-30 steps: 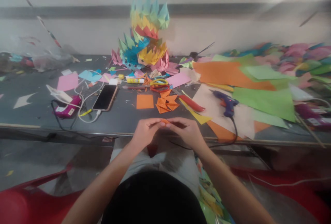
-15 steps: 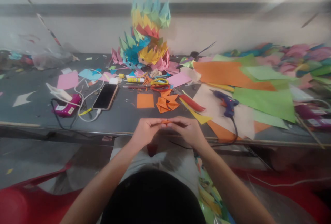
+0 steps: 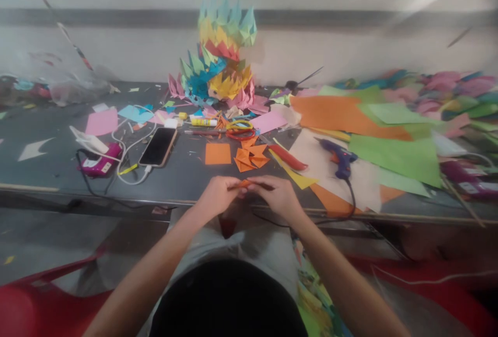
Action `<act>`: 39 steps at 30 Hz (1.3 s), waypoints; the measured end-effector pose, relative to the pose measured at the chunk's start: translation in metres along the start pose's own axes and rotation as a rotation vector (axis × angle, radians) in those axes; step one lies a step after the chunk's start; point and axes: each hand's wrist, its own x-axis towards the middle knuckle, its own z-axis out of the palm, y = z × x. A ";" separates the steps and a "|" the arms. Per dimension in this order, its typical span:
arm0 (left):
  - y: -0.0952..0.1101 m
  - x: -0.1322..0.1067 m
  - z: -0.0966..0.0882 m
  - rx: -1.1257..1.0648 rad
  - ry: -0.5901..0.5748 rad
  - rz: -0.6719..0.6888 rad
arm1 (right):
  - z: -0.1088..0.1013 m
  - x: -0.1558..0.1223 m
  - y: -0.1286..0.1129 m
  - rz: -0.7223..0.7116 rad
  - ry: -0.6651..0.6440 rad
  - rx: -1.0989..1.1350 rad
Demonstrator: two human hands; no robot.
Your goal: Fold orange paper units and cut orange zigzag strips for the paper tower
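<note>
Between the fingertips of both hands is a small piece of orange paper [image 3: 244, 184], mostly covered by the fingers. My left hand [image 3: 222, 195] pinches its left side, and my right hand [image 3: 275, 197] pinches the right side. They meet just above the table's front edge. Beyond them lie folded orange paper pieces [image 3: 251, 156] in a loose pile. A flat orange square [image 3: 218, 153] rests to the left of that pile. Close by on the right is a red-handled cutter [image 3: 288, 157].
A tall origami model [image 3: 218, 67] of colored points stands at the back. Left is a phone [image 3: 158, 146] on a white cable, beside a magenta power strip [image 3: 101, 160]. On the right, a glue gun [image 3: 339, 156] lies over paper sheets [image 3: 392, 155]. Scissors [image 3: 240, 128] lie mid-table.
The orange paper between my fingers has turned slightly, and a bit more of it shows. My hands stay nearly in place; the view has tilted up a little.
</note>
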 end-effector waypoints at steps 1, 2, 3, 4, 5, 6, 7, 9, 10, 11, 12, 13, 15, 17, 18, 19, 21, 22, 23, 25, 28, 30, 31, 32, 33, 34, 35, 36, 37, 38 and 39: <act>-0.001 0.003 -0.002 0.101 0.016 0.050 | 0.001 0.004 0.001 -0.001 -0.032 -0.006; -0.002 0.007 -0.004 0.211 0.041 0.098 | 0.001 0.009 0.002 -0.010 -0.063 -0.021; -0.004 0.010 -0.006 0.318 0.070 0.138 | 0.002 0.013 0.003 -0.023 -0.087 -0.051; -0.005 0.013 -0.008 0.407 0.098 0.166 | 0.004 0.017 0.005 -0.037 -0.104 -0.099; -0.007 0.016 -0.010 0.472 0.120 0.179 | 0.005 0.020 0.006 -0.050 -0.112 -0.159; -0.009 0.018 -0.011 0.509 0.136 0.179 | 0.007 0.023 0.009 -0.062 -0.108 -0.225; -0.011 0.019 -0.011 0.518 0.150 0.170 | 0.009 0.025 0.011 -0.073 -0.103 -0.288; -0.016 0.021 -0.011 0.492 0.166 0.156 | 0.012 0.027 0.017 -0.099 -0.095 -0.367; -0.018 0.021 -0.011 0.476 0.172 0.161 | 0.013 0.027 0.020 -0.113 -0.090 -0.379; -0.020 0.020 -0.011 0.464 0.177 0.174 | 0.014 0.027 0.022 -0.123 -0.086 -0.375; -0.021 0.020 -0.010 0.461 0.178 0.192 | 0.014 0.027 0.024 -0.129 -0.086 -0.359; -0.023 0.019 -0.010 0.467 0.179 0.210 | 0.013 0.027 0.025 -0.132 -0.089 -0.338; -0.024 0.018 -0.010 0.491 0.188 0.233 | 0.012 0.028 0.025 -0.126 -0.105 -0.300; -0.024 0.018 -0.010 0.504 0.198 0.238 | 0.010 0.029 0.023 -0.108 -0.120 -0.284; -0.024 0.019 -0.009 0.499 0.203 0.232 | 0.010 0.030 0.022 -0.095 -0.122 -0.288; -0.024 0.019 -0.009 0.489 0.208 0.221 | 0.010 0.031 0.021 -0.080 -0.119 -0.299; -0.024 0.021 -0.009 0.463 0.217 0.189 | 0.010 0.032 0.020 -0.059 -0.115 -0.324; -0.023 0.022 -0.009 0.446 0.222 0.176 | 0.010 0.033 0.020 -0.051 -0.118 -0.329; -0.023 0.023 -0.009 0.424 0.227 0.168 | 0.010 0.033 0.019 -0.045 -0.125 -0.324; -0.022 0.024 -0.009 0.374 0.232 0.162 | 0.010 0.033 0.019 -0.037 -0.133 -0.287; -0.022 0.024 -0.011 0.327 0.205 0.152 | 0.009 0.034 0.021 -0.041 -0.144 -0.218; -0.023 0.024 -0.012 0.324 0.171 0.159 | 0.007 0.036 0.024 -0.075 -0.176 -0.192; -0.024 0.024 -0.013 0.324 0.152 0.172 | 0.005 0.037 0.025 -0.102 -0.200 -0.186; -0.025 0.024 -0.014 0.322 0.135 0.186 | 0.004 0.038 0.027 -0.135 -0.223 -0.184; -0.026 0.024 -0.015 0.319 0.119 0.200 | 0.003 0.039 0.028 -0.173 -0.244 -0.184; -0.027 0.025 -0.016 0.315 0.103 0.218 | 0.002 0.040 0.029 -0.209 -0.263 -0.187; -0.028 0.025 -0.017 0.312 0.086 0.242 | 0.000 0.041 0.031 -0.243 -0.280 -0.194; -0.029 0.025 -0.018 0.316 0.068 0.271 | -0.001 0.041 0.031 -0.271 -0.298 -0.205; -0.030 0.025 -0.019 0.328 0.050 0.306 | -0.002 0.042 0.032 -0.294 -0.314 -0.218; -0.030 0.025 -0.021 0.350 0.032 0.347 | -0.004 0.043 0.032 -0.314 -0.332 -0.233; -0.030 0.024 -0.022 0.383 0.013 0.387 | -0.005 0.044 0.032 -0.334 -0.349 -0.247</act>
